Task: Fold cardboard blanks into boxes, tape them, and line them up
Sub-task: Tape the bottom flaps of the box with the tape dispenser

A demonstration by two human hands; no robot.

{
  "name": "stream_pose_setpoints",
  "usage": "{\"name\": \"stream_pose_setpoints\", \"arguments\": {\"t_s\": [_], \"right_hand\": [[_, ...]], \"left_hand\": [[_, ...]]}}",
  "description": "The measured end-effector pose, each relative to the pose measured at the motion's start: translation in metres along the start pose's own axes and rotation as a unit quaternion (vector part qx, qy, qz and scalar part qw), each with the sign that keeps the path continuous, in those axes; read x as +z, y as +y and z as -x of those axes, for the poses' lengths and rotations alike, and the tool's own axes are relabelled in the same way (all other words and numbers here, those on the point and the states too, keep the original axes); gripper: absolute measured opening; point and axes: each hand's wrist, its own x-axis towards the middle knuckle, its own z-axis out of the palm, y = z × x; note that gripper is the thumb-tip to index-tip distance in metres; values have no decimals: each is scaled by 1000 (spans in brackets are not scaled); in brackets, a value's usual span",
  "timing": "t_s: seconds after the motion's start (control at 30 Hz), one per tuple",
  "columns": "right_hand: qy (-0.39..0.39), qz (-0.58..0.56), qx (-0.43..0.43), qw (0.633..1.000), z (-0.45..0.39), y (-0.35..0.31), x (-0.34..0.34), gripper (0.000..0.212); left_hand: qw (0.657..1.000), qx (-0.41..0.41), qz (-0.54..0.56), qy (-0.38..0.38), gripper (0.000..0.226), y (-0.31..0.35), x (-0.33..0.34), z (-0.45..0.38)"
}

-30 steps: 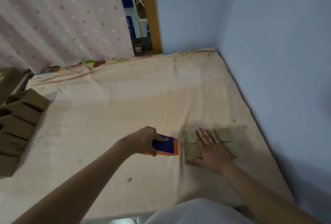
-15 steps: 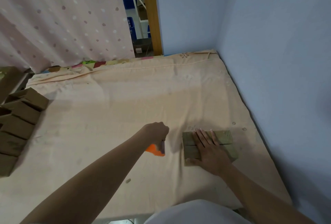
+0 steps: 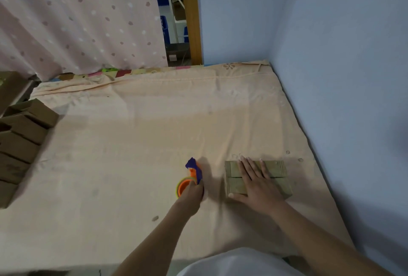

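Peach cotton sheet (image 3: 136, 143), soft and faintly creased, covers the mattress. Near its right edge sits a squat brown cardboard box (image 3: 276, 172), flaps seamed across the top; the right hand (image 3: 257, 184) lies flat on it, fingers straight. Left of the box, the left hand (image 3: 193, 194) grips an orange-and-blue plastic tape dispenser (image 3: 192, 175). Plain brown boxes (image 3: 24, 134) line the sheet's left edge.
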Motion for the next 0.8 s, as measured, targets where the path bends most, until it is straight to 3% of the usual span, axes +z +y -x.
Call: {"name": "stream_pose_setpoints", "arguments": {"t_s": [0.07,0.13,0.23,0.37,0.63,0.8], "right_hand": [[-3,0,5,1000,0,-1,-1,111],[-16,2,8,1000,-1,-1,-2,111],[-29,6,12,999,-1,-1,-4,111],[-31,3,7,999,-2,1,-2,108],[-30,-16,-1,999,-2,0,-2,105],[-66,-29,0,997,-3,3,-6,111]], "left_hand": [[997,-41,38,43,38,4,9,-2],[980,-94,104,142,27,16,3,-1],[945,-62,232,220,13,47,-23,12],[920,-63,357,151,36,76,-33,13],[884,-130,443,77,30,87,-29,5],[907,-146,387,85,23,95,-29,-4]]}}
